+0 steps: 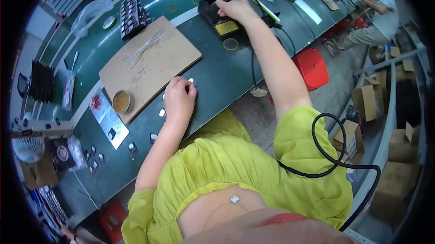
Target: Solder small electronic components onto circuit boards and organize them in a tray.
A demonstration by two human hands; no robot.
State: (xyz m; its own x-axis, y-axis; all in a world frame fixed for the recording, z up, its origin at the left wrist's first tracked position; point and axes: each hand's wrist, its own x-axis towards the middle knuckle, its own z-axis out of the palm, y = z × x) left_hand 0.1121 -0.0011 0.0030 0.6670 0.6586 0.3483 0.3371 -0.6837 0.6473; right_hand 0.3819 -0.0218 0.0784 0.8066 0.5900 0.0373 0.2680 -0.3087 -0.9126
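My right hand [236, 8] is at the black soldering iron stand [212, 15] with its yellow sponge [226, 28]. Its fingers are closed around what looks like the dark soldering iron, mostly hidden by the hand. My left hand [180, 96] rests at the near edge of the bench, thumb and fingers pinched together. Whatever they hold is too small or hidden to make out. Small white-faced parts [161, 112] lie beside that hand. Beyond it is a tan board [170, 40] with thin white wires [146, 48] and a round tin [121, 101] of brownish material.
Left of the board lie a silvery sheet [106, 119] and several small dark modules [132, 148]. A black tray of parts [132, 17] stands behind the board. A red stool [312, 69] is by the bench's right side. Another person [378, 13] sits farther right, near cardboard boxes [367, 101].
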